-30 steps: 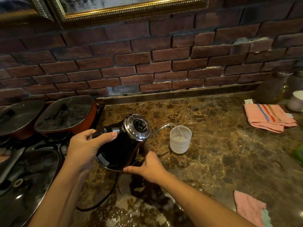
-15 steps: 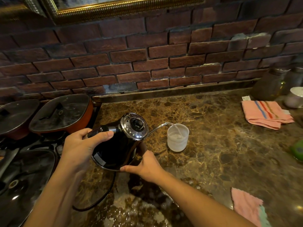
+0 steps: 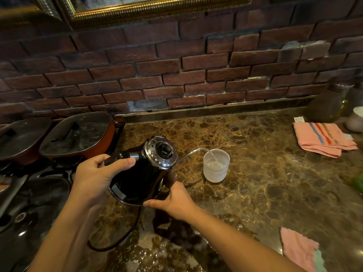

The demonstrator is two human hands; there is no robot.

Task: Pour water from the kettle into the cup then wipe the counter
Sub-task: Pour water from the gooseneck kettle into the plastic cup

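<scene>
The black kettle (image 3: 143, 171) is held tilted above the marble counter (image 3: 265, 177), its thin spout directed toward 3 o'clock over the rim of the translucent cup (image 3: 216, 165), into which a stream of water is seen falling. The handle is gripped by the left hand (image 3: 98, 173) (fingers curled round it), while the kettle's base is cupped by the right hand (image 3: 174, 199). 2 pink cloths are shown: 1 striped (image 3: 322, 141) at 2 o'clock of the cup, 1 plain (image 3: 298, 248) at 5 o'clock.
</scene>
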